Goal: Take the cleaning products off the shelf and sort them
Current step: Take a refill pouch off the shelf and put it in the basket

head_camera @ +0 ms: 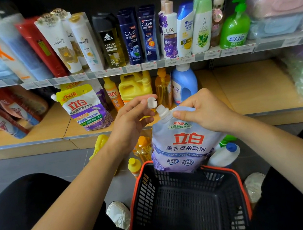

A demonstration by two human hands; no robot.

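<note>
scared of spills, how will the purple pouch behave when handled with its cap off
Probably floppy: the pouch hangs from the right hand pinching its top. Squeezing could push liquid out the open spout; the left hand holds the cap.

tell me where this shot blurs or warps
Head view: wide-angle distortion bows the shelf edge and leans the Pantene bottles outward; corners are soft; the fabric softener pouch in the right hand and the white cap pinched by the left hand are sharp.

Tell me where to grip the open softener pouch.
Pinch the softener pouch at its flat top seam beside the spout, from the right, where the right hand holds it. The cap is off, so squeezing the soft body could spill it.
</note>
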